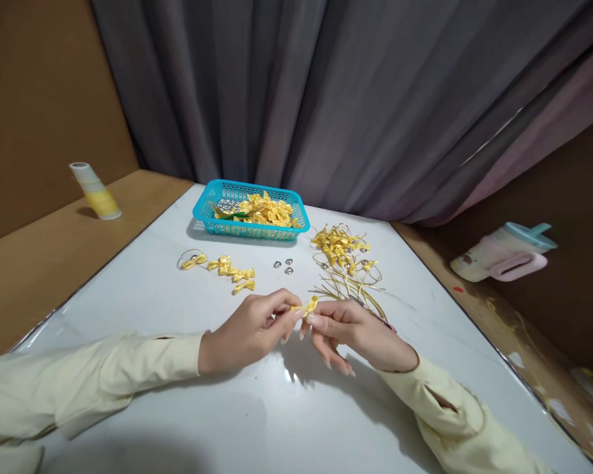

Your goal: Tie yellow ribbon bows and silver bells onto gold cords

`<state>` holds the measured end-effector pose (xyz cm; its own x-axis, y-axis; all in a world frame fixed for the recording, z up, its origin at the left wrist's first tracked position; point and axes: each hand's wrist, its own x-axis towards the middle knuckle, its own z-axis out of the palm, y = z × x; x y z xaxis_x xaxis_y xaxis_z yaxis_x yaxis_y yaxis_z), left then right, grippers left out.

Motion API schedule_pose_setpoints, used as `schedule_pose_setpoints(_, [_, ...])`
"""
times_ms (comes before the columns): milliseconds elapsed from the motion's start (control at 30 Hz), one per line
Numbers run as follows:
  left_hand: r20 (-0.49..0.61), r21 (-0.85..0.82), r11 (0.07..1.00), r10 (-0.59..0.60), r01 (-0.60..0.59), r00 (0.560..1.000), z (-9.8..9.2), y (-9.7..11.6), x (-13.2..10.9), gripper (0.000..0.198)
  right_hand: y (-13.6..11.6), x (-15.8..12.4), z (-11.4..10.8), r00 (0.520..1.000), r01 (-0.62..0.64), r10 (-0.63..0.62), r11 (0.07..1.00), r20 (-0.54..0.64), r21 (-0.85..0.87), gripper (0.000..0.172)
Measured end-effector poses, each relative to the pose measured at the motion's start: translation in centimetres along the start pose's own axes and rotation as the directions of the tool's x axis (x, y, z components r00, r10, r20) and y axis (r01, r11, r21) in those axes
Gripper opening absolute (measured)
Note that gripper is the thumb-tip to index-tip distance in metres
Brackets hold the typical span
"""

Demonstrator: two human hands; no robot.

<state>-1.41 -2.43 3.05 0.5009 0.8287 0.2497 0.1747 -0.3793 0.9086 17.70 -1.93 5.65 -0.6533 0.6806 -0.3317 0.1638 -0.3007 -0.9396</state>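
In the head view, we see both hands meeting above the white table (178,421). Our left hand (257,329) pinches one side of a yellow bow (311,305) between thumb and index finger, while our right hand (360,330) grips its other side, the lower fingers hanging loosely. The bow is at the fingertips, raised off the tabletop. Beyond it lie three small silver pieces (289,270), with loose bows (224,265) to their left and, to their right, looped bows (340,242) behind golden strands (343,289). Farther back, a blue basket (250,231) holds a yellow ribbon pile (274,212).
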Motion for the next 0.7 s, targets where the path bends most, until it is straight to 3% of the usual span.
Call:
schedule_pose_setpoints(167, [0.042, -0.085, 0.995, -0.040, 0.044, 0.998, -0.1, 1.0, -0.1, 0.017, 0.9, 0.5, -1.2, 0.976, -0.058, 0.012, 0.977, 0.220, 0.204, 0.032])
schedule_pose_setpoints(367, [0.083, -0.132, 0.991, -0.013, 0.024, 0.996, -0.3, 1.4, -0.2, 0.017, 1.2, 0.7, -1.3, 0.958, -0.075, 0.006, 0.970, 0.286, 0.231, 0.031])
schedule_pose_setpoints(500, [0.116, -0.126, 0.992, -0.004, 0.019, 0.993, -0.4, 1.3, -0.3, 0.016, 0.9, 0.5, -0.9, 0.975, -0.007, -0.013, 0.996, 0.223, 0.088, 0.034])
schedule_pose_setpoints(700, [0.191, -0.081, 0.995, -0.047, 0.063, 0.981, -1.0, 0.6, 0.2, 0.019, 0.0, 0.0, -1.0, 0.994, 0.105, -0.107, 0.986, -0.011, -0.132, 0.034])
